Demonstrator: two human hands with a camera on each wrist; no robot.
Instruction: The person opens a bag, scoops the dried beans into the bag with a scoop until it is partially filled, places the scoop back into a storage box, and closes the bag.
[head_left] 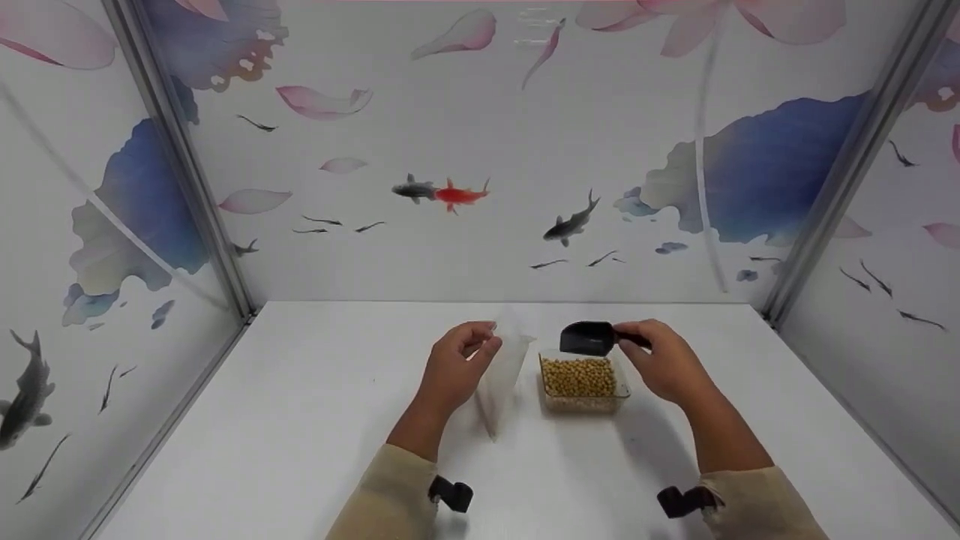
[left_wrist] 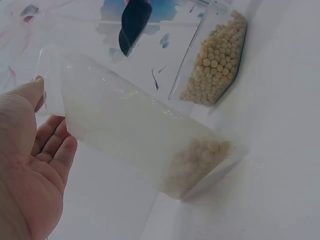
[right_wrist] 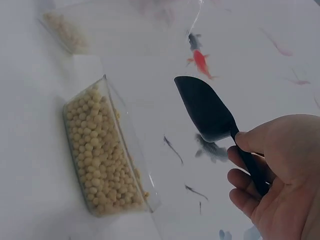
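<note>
Left hand: fingers pinching top of cloudy bag, left of tub
Right hand: fingers clamped on black scoop, up near tub
Tub: loaded with beans, nearer worktop's right edge

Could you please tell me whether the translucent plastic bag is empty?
No, in the left wrist view, small round beige beans show through the lower end of the translucent plastic bag.

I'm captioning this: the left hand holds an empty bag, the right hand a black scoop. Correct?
Not quite: the bag isn't empty; the left wrist view shows beans in its bottom. The left hand holds it, and the right hand holds the black scoop.
</note>
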